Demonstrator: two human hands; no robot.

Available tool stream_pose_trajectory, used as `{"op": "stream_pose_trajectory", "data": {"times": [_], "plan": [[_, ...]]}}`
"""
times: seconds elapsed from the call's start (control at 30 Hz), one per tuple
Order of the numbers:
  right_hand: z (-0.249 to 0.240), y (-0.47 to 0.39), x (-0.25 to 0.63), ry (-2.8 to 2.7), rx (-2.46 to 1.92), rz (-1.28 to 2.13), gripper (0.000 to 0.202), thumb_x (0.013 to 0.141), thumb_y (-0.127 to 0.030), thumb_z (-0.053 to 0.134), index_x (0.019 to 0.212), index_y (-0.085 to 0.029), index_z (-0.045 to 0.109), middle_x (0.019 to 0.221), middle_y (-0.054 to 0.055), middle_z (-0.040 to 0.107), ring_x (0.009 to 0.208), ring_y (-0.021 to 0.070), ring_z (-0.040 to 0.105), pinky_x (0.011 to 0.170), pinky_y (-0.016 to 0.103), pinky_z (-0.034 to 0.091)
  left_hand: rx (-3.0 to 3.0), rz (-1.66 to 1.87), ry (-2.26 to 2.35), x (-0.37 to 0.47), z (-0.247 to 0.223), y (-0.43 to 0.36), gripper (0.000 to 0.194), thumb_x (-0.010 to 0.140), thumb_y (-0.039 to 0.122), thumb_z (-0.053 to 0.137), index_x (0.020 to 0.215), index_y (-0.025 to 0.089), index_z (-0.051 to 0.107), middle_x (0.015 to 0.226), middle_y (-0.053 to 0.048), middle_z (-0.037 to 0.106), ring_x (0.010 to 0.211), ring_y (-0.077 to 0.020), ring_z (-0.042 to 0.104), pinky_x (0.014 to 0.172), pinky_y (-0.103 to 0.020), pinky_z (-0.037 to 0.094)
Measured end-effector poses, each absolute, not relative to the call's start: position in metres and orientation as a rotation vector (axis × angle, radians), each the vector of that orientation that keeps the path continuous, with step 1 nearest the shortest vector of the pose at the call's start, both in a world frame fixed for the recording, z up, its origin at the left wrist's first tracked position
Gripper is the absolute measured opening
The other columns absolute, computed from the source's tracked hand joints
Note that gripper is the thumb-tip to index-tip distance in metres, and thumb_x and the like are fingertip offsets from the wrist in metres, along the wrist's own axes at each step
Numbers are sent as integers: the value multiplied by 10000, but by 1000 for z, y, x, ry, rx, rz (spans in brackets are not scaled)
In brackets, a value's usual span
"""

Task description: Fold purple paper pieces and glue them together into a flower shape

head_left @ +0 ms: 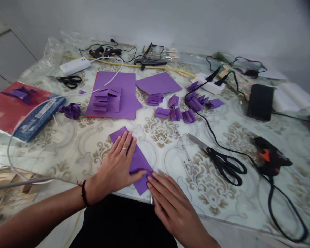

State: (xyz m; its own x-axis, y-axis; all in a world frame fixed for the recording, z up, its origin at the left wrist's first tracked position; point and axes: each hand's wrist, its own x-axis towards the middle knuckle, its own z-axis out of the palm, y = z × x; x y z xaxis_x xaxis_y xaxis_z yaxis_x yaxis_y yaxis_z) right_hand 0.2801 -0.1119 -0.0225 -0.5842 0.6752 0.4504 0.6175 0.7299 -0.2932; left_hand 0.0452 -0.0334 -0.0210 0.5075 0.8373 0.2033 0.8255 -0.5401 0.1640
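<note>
A folded strip of purple paper (141, 160) lies slantwise at the table's front edge. Flat across its upper part rests my left hand (117, 162), fingers stretched out and thumb pointing right along the paper. My right hand (170, 201) touches the strip's right edge near the lower end with its fingertips; its fingers are extended and hold nothing. Behind the strip are purple sheets (116, 81) with a folded purple piece (107, 100) on top. Several small folded purple pieces (175, 113) sit to their right, and a crumpled purple paper (70, 111) to their left.
Black-handled scissors (222, 162) and a clear ruler (186, 158) lie at right, beside a corded glue gun (271, 156). Smaller scissors (69, 81), a white power bank (75, 66) and a red paper pack (12, 110) are at left. A power strip (209, 82) and black phone (260, 102) stand behind.
</note>
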Motion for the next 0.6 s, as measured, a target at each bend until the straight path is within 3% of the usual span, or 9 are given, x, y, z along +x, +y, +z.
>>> {"op": "stream_pose_trajectory", "data": {"times": [0.23, 0.4, 0.6], "plan": [[-17, -104, 273, -2362, -998, 204, 260, 1018, -43, 561, 1191, -60, 755, 1333, 171, 782, 1356, 292, 694, 1194, 486, 582, 2657, 373, 1489, 44, -19, -32, 931, 1001, 629, 603, 1618, -30, 378, 1707, -329, 379, 1633, -443, 322, 1298, -589, 381], [-20, -102, 273, -2391, -988, 190, 284, 1033, -39, 544, 1224, -82, 749, 1344, 150, 781, 1355, 277, 698, 1206, 474, 567, 2663, 320, 1429, 33, -13, -27, 799, 1060, 532, 559, 1638, 8, 389, 1720, -263, 403, 1633, -386, 352, 1320, -531, 368], [-22, -103, 273, -2406, -981, 155, 265, 1057, -48, 517, 1185, -60, 748, 1351, 163, 776, 1352, 272, 702, 1215, 449, 548, 2717, 305, 1466, 30, -14, -29, 809, 1049, 557, 583, 1629, 14, 427, 1731, -248, 393, 1651, -422, 288, 1301, -564, 383]]}}
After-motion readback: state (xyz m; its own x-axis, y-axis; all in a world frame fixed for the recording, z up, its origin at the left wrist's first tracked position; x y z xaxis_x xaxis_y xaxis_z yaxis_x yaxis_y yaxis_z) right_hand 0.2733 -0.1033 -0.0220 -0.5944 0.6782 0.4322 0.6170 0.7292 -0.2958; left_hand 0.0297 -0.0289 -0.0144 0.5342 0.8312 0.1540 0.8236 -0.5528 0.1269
